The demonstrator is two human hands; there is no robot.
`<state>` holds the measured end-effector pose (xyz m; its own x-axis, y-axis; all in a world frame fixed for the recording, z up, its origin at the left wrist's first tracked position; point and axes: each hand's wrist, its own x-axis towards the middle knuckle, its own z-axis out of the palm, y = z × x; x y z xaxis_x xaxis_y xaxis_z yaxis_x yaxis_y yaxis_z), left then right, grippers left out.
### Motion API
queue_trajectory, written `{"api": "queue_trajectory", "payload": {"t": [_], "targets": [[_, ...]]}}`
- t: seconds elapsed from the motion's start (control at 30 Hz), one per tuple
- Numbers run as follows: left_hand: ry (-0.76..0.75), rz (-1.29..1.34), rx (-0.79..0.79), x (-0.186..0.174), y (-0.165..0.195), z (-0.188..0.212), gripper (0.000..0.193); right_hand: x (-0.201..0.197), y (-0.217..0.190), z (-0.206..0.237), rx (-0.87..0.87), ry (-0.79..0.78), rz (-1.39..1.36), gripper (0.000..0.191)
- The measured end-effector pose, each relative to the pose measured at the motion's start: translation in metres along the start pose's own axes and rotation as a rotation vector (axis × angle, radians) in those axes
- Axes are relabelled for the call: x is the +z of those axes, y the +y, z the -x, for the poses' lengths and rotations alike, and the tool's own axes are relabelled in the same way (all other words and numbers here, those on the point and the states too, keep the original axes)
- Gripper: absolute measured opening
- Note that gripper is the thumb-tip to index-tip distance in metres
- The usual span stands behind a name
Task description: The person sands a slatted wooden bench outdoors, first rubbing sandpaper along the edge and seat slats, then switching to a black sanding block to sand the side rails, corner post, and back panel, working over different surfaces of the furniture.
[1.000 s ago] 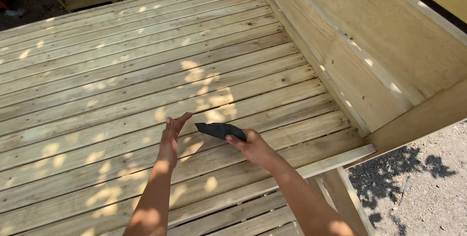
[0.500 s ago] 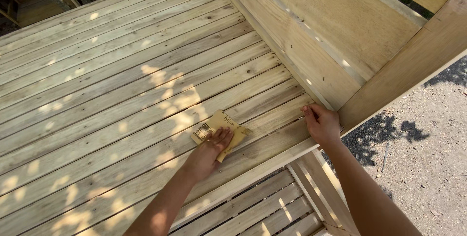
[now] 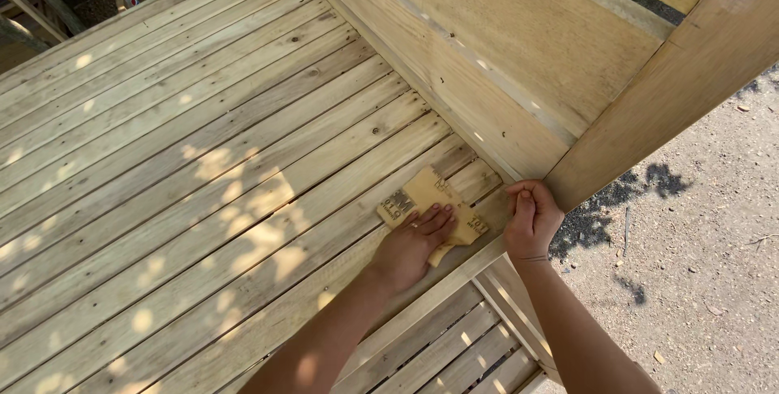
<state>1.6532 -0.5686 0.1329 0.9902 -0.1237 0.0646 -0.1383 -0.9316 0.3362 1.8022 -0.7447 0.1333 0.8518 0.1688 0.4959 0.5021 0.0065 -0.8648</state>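
Left hand (image 3: 412, 246) is lying flat, fingers pressed together and stretched out, pressing down on a sheet of sandpaper (image 3: 430, 202). The sandpaper is tan, roughly square, paper backing facing up with dark print, one corner curling under the palm. It is sitting on the wooden deck (image 3: 203, 167) near the corner by the post, touching the boards. Deck boards are pale, rough-sawn planks running diagonally, with knots, narrow gaps between them and dappled sun patches. Right hand (image 3: 529, 219) is curled into a loose fist, fingers folded in, resting against the base of the slanted wooden post (image 3: 649, 94) at the deck edge; holding nothing visible. A smooth plank wall (image 3: 487, 37) is rising behind the deck. Gravelly bare ground (image 3: 698, 256) is lying beyond the edge, with lower slats (image 3: 446, 353) below.
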Motion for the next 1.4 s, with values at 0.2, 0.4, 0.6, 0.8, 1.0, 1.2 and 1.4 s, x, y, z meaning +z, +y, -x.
{"api": "queue_trajectory", "payload": {"t": [0.2,0.4,0.6,0.8,1.0,1.2,1.4], "targets": [[-0.327,0.047,-0.28,-0.037,-0.016,0.171,0.1,0.002,0.003,0.012,0.004,0.087,-0.061,0.023],[0.044,-0.019,-0.021,-0.004,0.003,-0.017,0.081,-0.015,-0.005,0.012,-0.012,0.127,0.083,0.023],[-0.02,0.033,0.035,-0.007,0.019,-0.041,0.084,-0.014,-0.007,0.004,0.012,0.121,0.034,0.023],[-0.292,0.022,0.027,-0.033,0.002,0.152,0.082,-0.012,-0.008,0.005,0.003,0.117,0.207,0.02],[-0.168,0.19,0.032,0.01,0.025,0.012,0.067,-0.02,-0.003,0.008,-0.002,0.099,0.083,0.023],[-0.006,0.274,0.086,0.009,0.048,-0.058,0.045,-0.022,-0.005,0.002,0.045,0.032,-0.152,0.022],[-0.26,0.505,-0.059,-0.017,0.034,0.064,0.055,-0.019,-0.009,0.005,-0.1,0.037,-0.013,0.027]]}}
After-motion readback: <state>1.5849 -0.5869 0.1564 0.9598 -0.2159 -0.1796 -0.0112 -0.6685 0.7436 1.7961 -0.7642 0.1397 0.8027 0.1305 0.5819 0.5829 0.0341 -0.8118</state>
